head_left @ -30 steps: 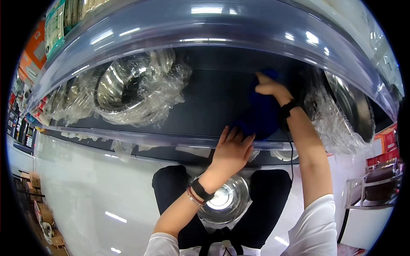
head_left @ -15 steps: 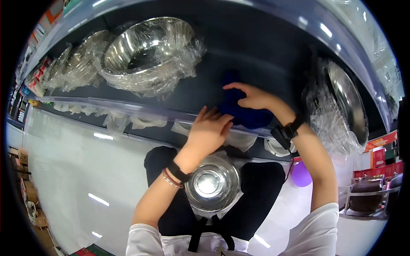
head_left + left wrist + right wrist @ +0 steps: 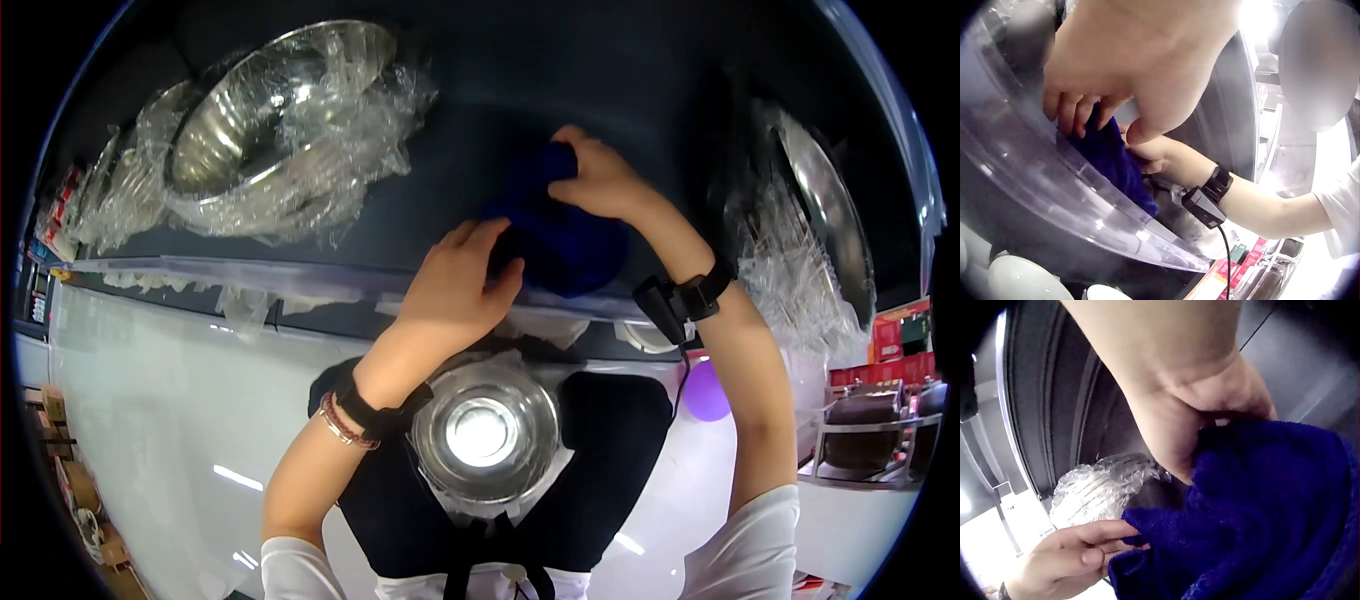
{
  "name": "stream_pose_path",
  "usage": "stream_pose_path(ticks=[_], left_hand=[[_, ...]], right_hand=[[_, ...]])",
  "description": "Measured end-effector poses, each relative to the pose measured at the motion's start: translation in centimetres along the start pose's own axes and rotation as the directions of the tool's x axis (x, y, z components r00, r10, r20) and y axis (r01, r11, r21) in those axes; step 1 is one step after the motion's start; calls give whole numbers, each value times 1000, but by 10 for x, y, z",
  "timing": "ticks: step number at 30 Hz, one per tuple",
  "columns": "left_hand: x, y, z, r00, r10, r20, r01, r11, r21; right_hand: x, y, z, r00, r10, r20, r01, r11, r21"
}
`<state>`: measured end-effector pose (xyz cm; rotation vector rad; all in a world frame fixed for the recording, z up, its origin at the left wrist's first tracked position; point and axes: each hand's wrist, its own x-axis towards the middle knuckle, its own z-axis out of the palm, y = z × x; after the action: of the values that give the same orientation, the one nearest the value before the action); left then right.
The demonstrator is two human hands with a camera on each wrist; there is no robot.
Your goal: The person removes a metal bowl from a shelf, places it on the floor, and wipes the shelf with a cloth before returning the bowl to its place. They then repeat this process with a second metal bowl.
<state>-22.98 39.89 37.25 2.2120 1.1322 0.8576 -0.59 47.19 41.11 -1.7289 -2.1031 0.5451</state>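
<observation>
The blue cloth [image 3: 575, 245] on the shelf [image 3: 480, 125] is clamped in the right hand [image 3: 600, 182], thumb and fingers curled round it. It is touched by the left hand [image 3: 455, 285], thumb and fingers apart. That contact, unclear in the head view, is shown by the right wrist view. Only in the head view is an uncovered steel bowl [image 3: 484, 432] seen, nearer the person than the cloth.

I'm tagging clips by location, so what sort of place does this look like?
Probably a shop selling kitchenware: a dark shelf with a clear edge strip holds plastic-wrapped metal basins, white bowls sit below, and red boxes are stacked off to the right.
</observation>
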Motion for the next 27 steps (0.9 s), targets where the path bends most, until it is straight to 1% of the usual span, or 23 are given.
stream_pose_path(ticks=[1,2,3,4,5,6,7,9,10,11,12,13,14,15,16,17,19,20,22,23,25,26,27], left_hand=[[6,-5,-2,999,4,-44,-7,998,-63],[12,-8,-6,996,5,-89,-16,992,-126],[20,-11,-12,998,-40,-40,32,985,-171],[30,-15,-14,998,-33,-44,25,986,-163],[39,-19,-15,996,-49,-81,20,947,-322],[49,-24,-18,991,-69,-114,7,882,-471],[61,-27,-25,991,-29,-131,-27,913,-406],[77,-25,-35,990,-26,-137,-32,913,-406],[82,-22,-39,990,-23,-139,-37,911,-412],[84,-18,-44,991,-13,-136,-43,916,-399],[85,-19,-43,990,-16,-138,-40,919,-392],[86,-21,-41,978,81,-194,-136,948,-287],[88,-21,-41,954,183,-238,-227,959,-172],[86,-19,-39,950,191,-246,-233,960,-153],[83,-18,-39,951,186,-247,-226,963,-148],[81,-17,-38,972,145,-186,-178,968,-178],[78,-14,-36,993,57,-101,-77,974,-212],[77,-15,-33,993,56,-100,-76,974,-213],[74,-20,-26,990,88,-106,-106,979,-174],[73,-20,-24,991,87,-104,-104,979,-174],[68,-21,-23,995,88,-39,-90,994,-69],[65,-24,-21,996,83,-40,-86,994,-70],[64,-28,-18,992,123,-35,-124,992,-22]], right_hand=[[8,2,-3,1000,-6,-13,6,1000,1],[20,4,-8,980,-31,-198,22,999,-48],[31,4,-13,926,-62,-373,27,995,-97],[41,4,-19,922,-67,-381,32,995,-96],[50,3,-26,838,-132,-529,66,988,-141],[61,2,-34,726,-197,-659,92,977,-190],[72,2,-42,722,-201,-662,98,977,-189],[94,3,-57,510,-331,-794,137,942,-305],[103,3,-62,508,-331,-795,143,943,-301],[113,5,-67,319,-475,-820,139,879,-456],[123,6,-72,121,-603,-789,100,798,-594],[145,26,-71,177,-650,-739,-92,737,-670],[153,23,-72,173,-647,-742,-83,741,-666],[160,20,-74,391,-557,-733,-19,791,-612],[163,16,-74,594,-451,-666,27,839,-544],[159,3,-70,595,-451,-665,30,840,-542],[145,-18,-52,521,-659,-543,100,679,-728],[143,-14,-44,522,-658,-543,100,679,-727],[139,-1,-19,646,-739,-191,271,457,-847],[139,8,-8,647,-738,-192,272,458,-846],[135,27,11,774,-633,0,384,470,-795],[132,34,19,773,-634,4,389,469,-793],[130,42,25,782,-623,20,391,466,-794]])
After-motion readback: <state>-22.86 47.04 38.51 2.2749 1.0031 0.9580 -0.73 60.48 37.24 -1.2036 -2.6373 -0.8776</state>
